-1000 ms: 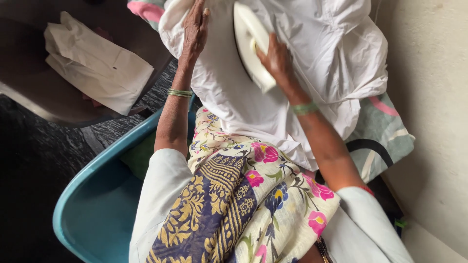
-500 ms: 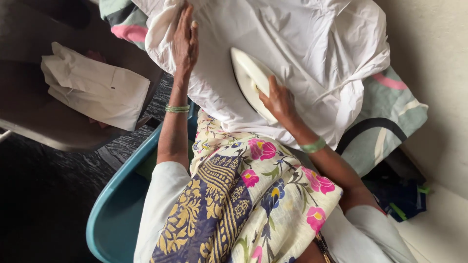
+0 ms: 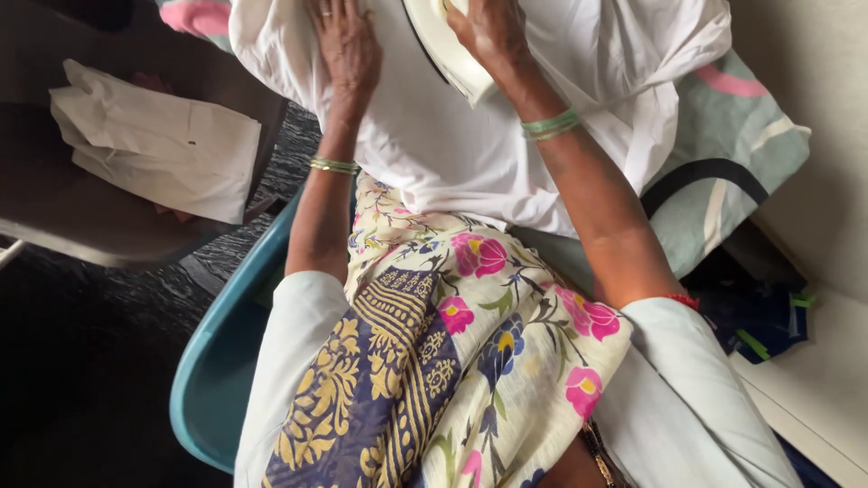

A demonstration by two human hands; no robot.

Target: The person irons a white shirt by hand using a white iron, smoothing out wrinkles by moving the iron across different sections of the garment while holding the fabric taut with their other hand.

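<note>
A white garment [image 3: 470,154] lies spread over a patterned pad [image 3: 732,172] in front of me. My left hand [image 3: 348,45] rests flat on the cloth near the top edge, fingers together, a thin bangle on the wrist. My right hand [image 3: 488,32] grips a white iron [image 3: 443,50] that presses on the garment at the top of the view; most of the iron is cut off by the frame. A green bangle circles my right wrist.
A floral drape [image 3: 461,343] covers my lap. I sit in a teal plastic chair [image 3: 221,361]. A folded white cloth [image 3: 158,145] lies on a dark seat at the left. A pale wall [image 3: 814,108] stands at the right, dark blue fabric [image 3: 759,316] below it.
The view has shifted so hands and iron now sit at the frame's top edge. My right hand with the iron has moved further up the garment; my left hand stays flat on it.
</note>
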